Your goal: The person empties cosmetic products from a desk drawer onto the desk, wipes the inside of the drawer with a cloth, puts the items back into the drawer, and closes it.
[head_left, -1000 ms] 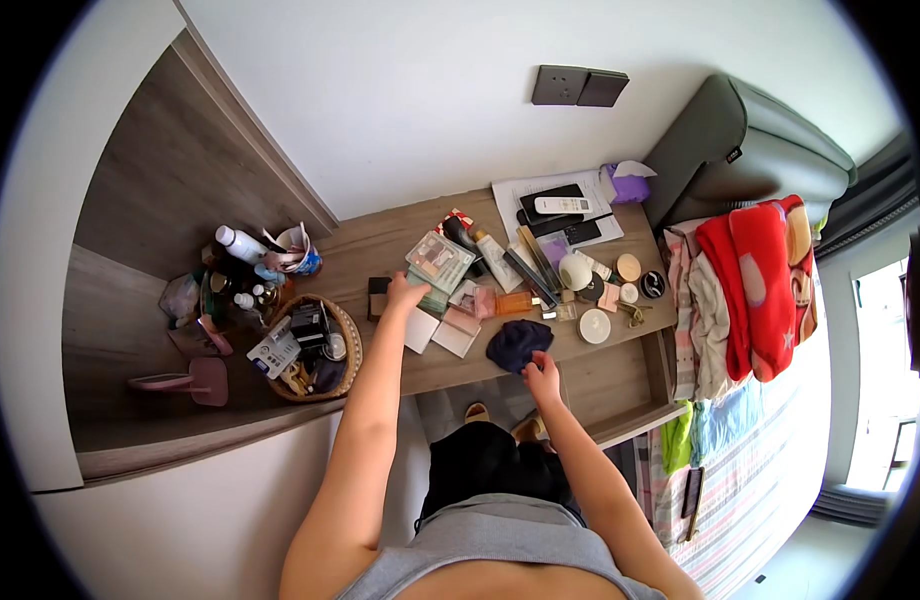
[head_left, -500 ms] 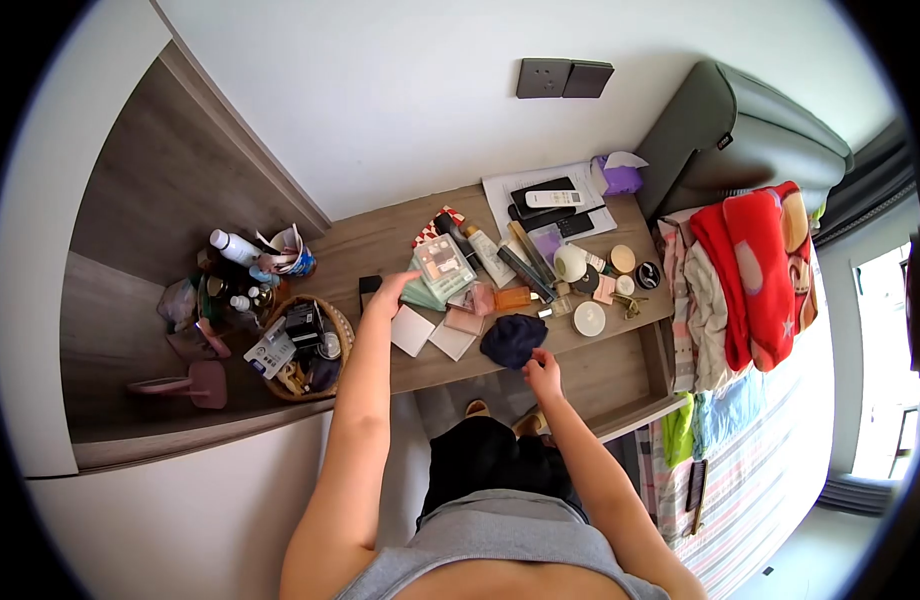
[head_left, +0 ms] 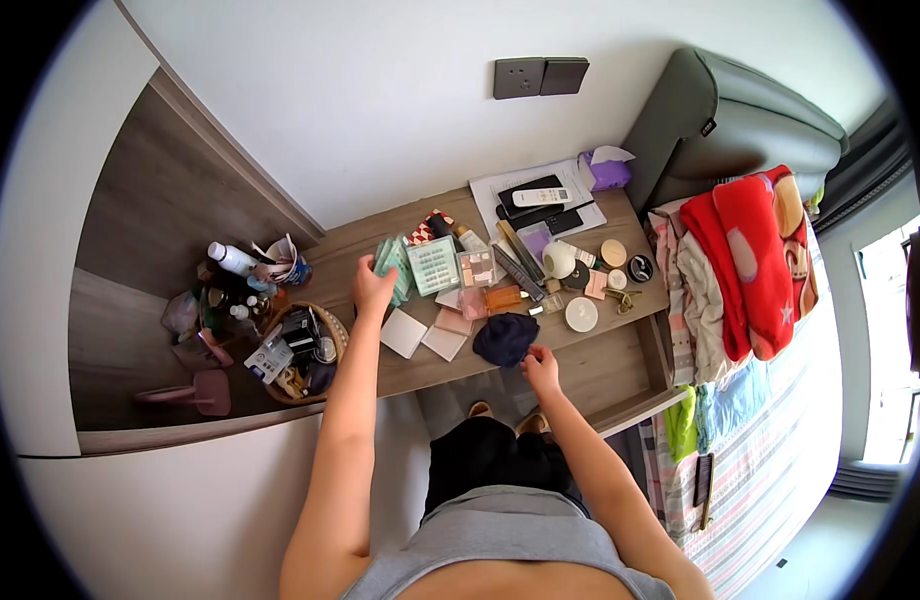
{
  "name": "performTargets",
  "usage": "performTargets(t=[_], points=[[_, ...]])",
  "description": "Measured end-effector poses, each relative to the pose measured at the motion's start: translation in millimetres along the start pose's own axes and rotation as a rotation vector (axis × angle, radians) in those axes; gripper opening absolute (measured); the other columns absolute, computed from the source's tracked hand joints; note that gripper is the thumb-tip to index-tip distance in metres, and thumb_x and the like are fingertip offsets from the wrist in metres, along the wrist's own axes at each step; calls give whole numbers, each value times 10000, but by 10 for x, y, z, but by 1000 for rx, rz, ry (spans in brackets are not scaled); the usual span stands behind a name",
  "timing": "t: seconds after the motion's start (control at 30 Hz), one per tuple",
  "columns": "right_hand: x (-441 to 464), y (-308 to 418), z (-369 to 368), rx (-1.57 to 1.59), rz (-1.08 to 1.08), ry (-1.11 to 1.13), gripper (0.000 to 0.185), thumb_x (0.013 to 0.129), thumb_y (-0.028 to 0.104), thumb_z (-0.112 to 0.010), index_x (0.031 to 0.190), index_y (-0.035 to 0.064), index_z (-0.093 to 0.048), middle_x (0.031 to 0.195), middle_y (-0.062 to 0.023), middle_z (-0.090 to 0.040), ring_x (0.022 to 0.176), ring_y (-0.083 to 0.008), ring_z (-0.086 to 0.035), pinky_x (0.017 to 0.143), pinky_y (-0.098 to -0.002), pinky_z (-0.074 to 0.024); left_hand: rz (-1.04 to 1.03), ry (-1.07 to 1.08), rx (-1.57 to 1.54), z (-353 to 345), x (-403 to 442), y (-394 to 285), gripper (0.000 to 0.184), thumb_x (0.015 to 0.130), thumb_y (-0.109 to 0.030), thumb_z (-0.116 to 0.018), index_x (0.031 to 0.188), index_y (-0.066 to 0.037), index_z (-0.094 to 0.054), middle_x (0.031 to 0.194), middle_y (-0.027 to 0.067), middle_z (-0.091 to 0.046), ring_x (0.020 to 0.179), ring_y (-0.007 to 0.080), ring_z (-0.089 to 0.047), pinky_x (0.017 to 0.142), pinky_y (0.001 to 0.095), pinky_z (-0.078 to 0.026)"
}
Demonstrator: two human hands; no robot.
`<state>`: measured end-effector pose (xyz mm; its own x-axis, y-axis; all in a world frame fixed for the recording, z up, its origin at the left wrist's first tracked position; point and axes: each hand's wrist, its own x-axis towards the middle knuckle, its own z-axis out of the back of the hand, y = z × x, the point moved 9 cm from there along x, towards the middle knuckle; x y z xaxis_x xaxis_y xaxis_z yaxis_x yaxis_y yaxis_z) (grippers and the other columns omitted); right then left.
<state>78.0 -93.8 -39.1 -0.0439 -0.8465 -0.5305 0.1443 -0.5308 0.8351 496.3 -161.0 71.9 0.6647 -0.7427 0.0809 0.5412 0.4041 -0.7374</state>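
Observation:
My left hand [head_left: 375, 287] is closed on the edge of some pale green flat cases [head_left: 396, 262], tilted up over the tabletop. Right beside them lies a clear-lidded pale green case [head_left: 435, 268] with rows of small dark pieces inside. A palette with a clear lid [head_left: 477, 268] rests to its right. My right hand [head_left: 543, 369] pinches the edge of a crumpled navy cloth [head_left: 505, 340] at the desk's front edge. Between the hands are a white square case [head_left: 404, 334], a pink compact [head_left: 454, 321] and an orange box [head_left: 503, 298].
An open drawer [head_left: 605, 372] juts out at the right front. A wicker basket [head_left: 341, 335] full of small items and several bottles stand at left. A white remote [head_left: 542, 197] lies on papers at the back. Folded blankets [head_left: 745, 265] are piled on the bed at right.
My left hand has moved left and lifted the pale green cases apart from the pile. The palette now lies farther right, uncovering another green case. My right hand stays at the navy cloth.

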Motion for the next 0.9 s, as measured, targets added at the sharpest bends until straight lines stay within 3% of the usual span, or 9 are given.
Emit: performTargets(t=[0.17, 0.2, 0.4, 0.53, 0.57, 0.63, 0.73, 0.83, 0.9], points=[[89, 175, -81, 10, 228, -9, 310, 810, 65, -522, 1117, 30, -506, 1046, -75, -557, 793, -126, -582, 655, -245, -468, -49, -275, -216, 476, -316, -310, 461, 660, -255, -732, 1024, -48, -538, 981, 133, -616, 885, 287, -592, 767, 361, -459], [46, 340, -124, 39, 260, 17, 313, 816, 68, -532, 1125, 30, -506, 1056, -80, -557, 816, -133, -585, 679, -241, -467, -161, -303, -253, 502, -347, -354, 447, 659, -221, -751, 1016, -44, -549, 947, 111, -620, 844, 238, -597, 746, 338, -465], [-197, 1296, -460, 160, 359, 149, 499, 809, 222, -630, 1229, 35, -434, 1152, -120, -526, 1044, -218, -519, 854, -331, -420, -99, 104, -567, 191, -814, -713, 464, 676, -189, -772, 1040, -15, -543, 934, 72, -606, 836, 134, -567, 739, 265, -459], [-413, 1393, -826, 515, -98, 535, 664, 838, 290, -612, 1346, 97, -229, 1254, -93, -441, 1114, -235, -480, 882, -403, -417, 19, 261, -762, -113, -1192, -880, 463, 710, -193, -757, 1058, -1, -519, 898, 62, -592, 805, 123, -550, 737, 254, -452], [-407, 1349, -872, 585, -104, 548, 570, 856, 285, -589, 1314, 112, -297, 1232, -73, -465, 1092, -219, -500, 872, -404, -433, 35, 311, -760, -148, -1292, -958, 474, 720, -199, -750, 1076, -2, -506, 893, 61, -591, 804, 123, -551, 737, 254, -451], [-343, 1238, -812, 614, -73, 447, 473, 879, 260, -557, 1284, 137, -346, 1197, -44, -498, 1062, -207, -527, 853, -409, -449, 26, 436, -762, -190, -1458, -1094, 549, 763, -200, -712, 1199, -5, -441, 982, 88, -569, 893, 146, -543, 780, 263, -445], [-333, 1066, -672, 863, -213, 436, 408, 893, 250, -531, 1262, 156, -384, 1169, -21, -523, 1037, -207, -547, 848, -405, -456, 39, 638, -851, -352, -1646, -1128, 623, 794, -174, -671, 1318, -39, -361, 1119, 90, -525, 1007, 175, -519, 833, 287, -438], [-362, 1003, -478, 903, -241, 357, 365, 907, 249, -502, 1246, 149, -409, 1167, -21, -527, 1047, -212, -544, 853, -394, -458, -121, 569, -725, -436, -1665, -1020, 607, 798, -157, -661, 1312, -32, -365, 1131, 90, -527, 1031, 171, -508, 828, 276, -437], [-189, 840, -321, 1001, -149, 268, 351, 910, 252, -484, 1226, 109, -432, 1180, -41, -528, 1070, -215, -532, 887, -382, -436, -41, 477, -737, -434, -1653, -921, 531, 806, -132, -648, 1264, -18, -405, 1097, 87, -539, 1000, 147, -515, 817, 264, -434]])
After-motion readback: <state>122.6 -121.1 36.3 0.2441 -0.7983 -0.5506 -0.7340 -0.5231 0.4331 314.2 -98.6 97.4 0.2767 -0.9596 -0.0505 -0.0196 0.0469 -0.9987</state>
